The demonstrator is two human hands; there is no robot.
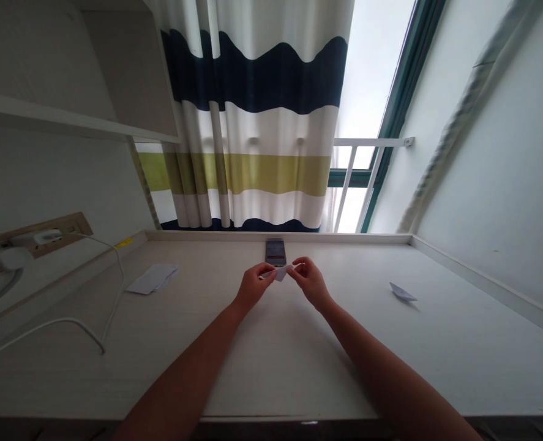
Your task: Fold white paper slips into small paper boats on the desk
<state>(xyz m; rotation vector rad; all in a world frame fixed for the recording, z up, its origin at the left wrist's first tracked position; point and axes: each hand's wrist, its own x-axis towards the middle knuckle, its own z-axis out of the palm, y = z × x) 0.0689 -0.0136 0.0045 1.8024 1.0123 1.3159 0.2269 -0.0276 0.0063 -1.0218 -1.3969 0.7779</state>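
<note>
A small sheet of white paper (279, 273), folded into a narrow, creased shape, greyish in the shade. Raised above the tabletop rather than lying on it, pinched at both ends: one end between the thumb and fingers of the left hand (253, 286), the other between those of the right hand (310, 283). Held roughly level across the short gap between the two hands, with a pointed flap angled downward near the middle. Fold details partly hidden by the fingers and too small to make out; number of layers impossible to tell from this view.
</note>
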